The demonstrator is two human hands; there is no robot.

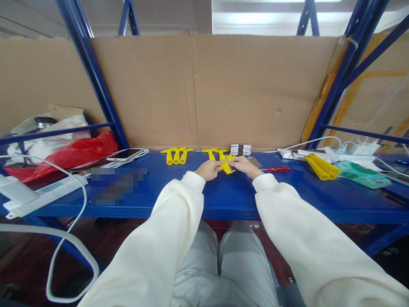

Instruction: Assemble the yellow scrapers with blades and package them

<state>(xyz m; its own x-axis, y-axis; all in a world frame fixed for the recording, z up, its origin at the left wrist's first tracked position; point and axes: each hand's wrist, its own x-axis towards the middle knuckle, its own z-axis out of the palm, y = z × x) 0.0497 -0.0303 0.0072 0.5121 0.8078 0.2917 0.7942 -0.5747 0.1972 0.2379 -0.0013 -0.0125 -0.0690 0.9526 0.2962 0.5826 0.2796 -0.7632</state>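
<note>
Near the middle of the blue shelf, my left hand [209,170] is closed round a yellow T-shaped plastic handle [226,166], its wide flat head turned toward my right hand. My right hand [244,165] has its fingers pinched at the edge of that head; what lies between the fingertips is too small to make out. Just behind my hands lie more yellow T-shaped handles [210,154]. A red-handled screwdriver [277,169] rests by my right wrist, its shaft partly hidden. Close behind the same wrist is a flat grey metal piece [254,161].
Small white boxes [240,150] are stacked against the cardboard wall [249,89]. Three yellow handles [176,156] stand in a row to the left. On the right, more yellow handles [322,166] lie beside a green packet [364,174]. A power strip [47,194] and cables occupy the left.
</note>
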